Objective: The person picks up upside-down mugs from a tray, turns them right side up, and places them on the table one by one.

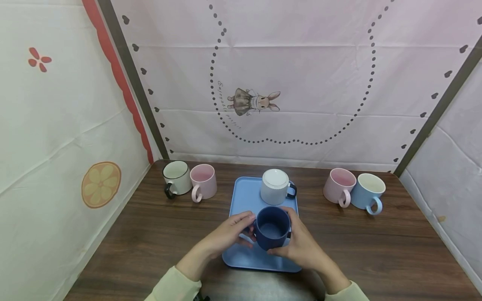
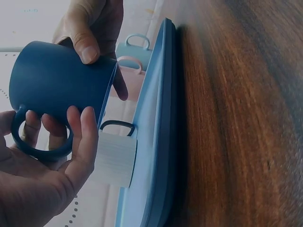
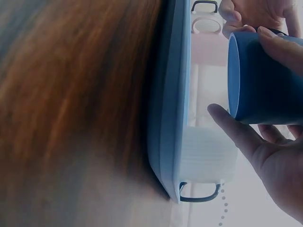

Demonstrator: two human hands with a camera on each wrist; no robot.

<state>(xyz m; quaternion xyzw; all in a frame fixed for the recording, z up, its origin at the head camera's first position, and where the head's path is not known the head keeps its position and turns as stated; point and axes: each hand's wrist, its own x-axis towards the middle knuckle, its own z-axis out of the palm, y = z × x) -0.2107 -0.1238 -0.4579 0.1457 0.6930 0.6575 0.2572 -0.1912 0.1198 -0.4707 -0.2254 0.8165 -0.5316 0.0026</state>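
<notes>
A navy mug (image 1: 270, 242) is held in both hands over the front part of a light blue tray (image 1: 260, 261), its opening facing up. My left hand (image 1: 225, 235) is at the mug's handle (image 2: 45, 153), with fingertips showing inside the loop in the left wrist view. My right hand (image 1: 303, 244) grips the mug's body from the other side, thumb (image 2: 87, 49) against its wall. Behind, a white mug (image 1: 274, 190) with a black handle stands upside down at the far end of the tray.
At the back left, a white mug (image 1: 180, 184) with a black handle and a pink mug (image 1: 206, 186) stand upright, side by side. Another pink mug (image 1: 335, 190) and a light blue mug (image 1: 362, 198) stand upright at the back right. Printed cloth walls (image 1: 293, 75) border the wooden table (image 1: 158, 251).
</notes>
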